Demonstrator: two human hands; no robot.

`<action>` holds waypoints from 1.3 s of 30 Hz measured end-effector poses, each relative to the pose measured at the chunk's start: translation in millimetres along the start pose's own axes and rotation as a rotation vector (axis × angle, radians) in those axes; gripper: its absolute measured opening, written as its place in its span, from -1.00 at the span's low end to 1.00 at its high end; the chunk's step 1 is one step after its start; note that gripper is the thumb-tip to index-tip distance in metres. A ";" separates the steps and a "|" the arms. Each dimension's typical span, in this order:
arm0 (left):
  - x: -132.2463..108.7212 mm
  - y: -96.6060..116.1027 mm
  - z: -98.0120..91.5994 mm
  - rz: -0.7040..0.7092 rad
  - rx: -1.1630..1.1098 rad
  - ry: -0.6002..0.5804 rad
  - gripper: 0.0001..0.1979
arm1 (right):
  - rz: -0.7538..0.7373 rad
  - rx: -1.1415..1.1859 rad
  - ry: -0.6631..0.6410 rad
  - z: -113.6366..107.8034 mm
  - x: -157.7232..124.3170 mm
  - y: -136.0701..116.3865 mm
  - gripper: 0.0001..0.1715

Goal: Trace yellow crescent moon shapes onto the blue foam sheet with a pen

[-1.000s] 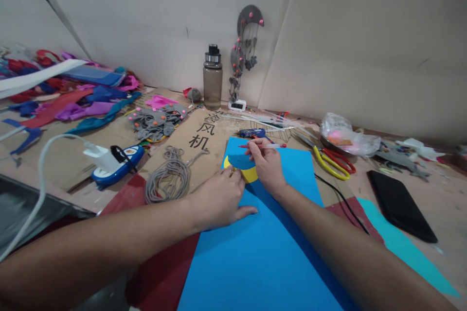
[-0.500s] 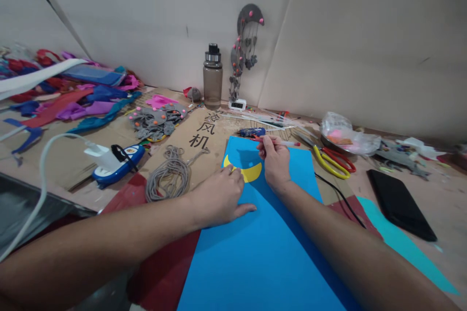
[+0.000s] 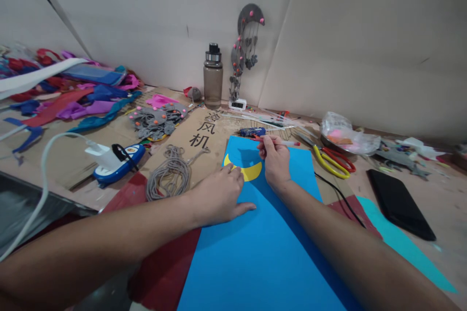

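A long blue sheet [image 3: 255, 252] lies before me, and on its far end rests a yellow crescent-shaped piece [image 3: 251, 173]. My left hand [image 3: 222, 194] lies over the crescent's left part, fingers stretched forward and thumb spread out on the blue sheet. Just right of the crescent, my right hand [image 3: 276, 163] is closed in a pinch around a slim pen [image 3: 292, 143] with red at its end. The pen's tip is too small to make out clearly. Beyond the sheet's far edge lies a blue glue gun [image 3: 251, 131].
Left are coiled grey cord [image 3: 170, 175], a blue power strip [image 3: 136, 155], grey felt shapes [image 3: 158, 119] and coloured scraps [image 3: 83, 102]. A bottle [image 3: 213, 80] stands at the back. Right are scissors [image 3: 333, 165], a plastic bag [image 3: 350, 133] and a black phone [image 3: 399, 204].
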State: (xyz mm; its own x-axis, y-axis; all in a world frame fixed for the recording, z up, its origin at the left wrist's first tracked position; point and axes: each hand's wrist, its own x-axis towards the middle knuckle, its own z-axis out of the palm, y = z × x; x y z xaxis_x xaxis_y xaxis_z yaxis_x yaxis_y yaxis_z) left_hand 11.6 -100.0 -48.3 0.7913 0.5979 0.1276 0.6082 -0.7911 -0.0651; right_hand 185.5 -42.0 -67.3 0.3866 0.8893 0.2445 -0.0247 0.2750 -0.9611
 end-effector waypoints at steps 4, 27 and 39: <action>-0.2 -1.8 2.4 -0.027 -0.015 0.001 -0.20 | 0.008 0.022 -0.002 0.1 -0.4 -0.2 -0.68; 1.4 -6.1 -2.3 -0.040 -0.062 -0.024 -0.20 | 0.008 0.040 -0.007 0.6 0.7 2.5 -0.67; 1.3 -2.5 -3.5 -0.023 0.011 -0.048 -0.27 | -0.030 0.008 -0.013 0.0 -0.7 3.0 -0.68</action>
State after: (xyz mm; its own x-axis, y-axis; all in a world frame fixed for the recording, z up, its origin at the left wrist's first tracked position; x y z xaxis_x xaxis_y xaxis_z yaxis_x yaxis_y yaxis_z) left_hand 10.9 -97.7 -44.5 0.7792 0.6215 0.0812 0.6265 -0.7759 -0.0736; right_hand 185.2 -41.8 -70.3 0.3755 0.8852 0.2745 -0.0205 0.3041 -0.9524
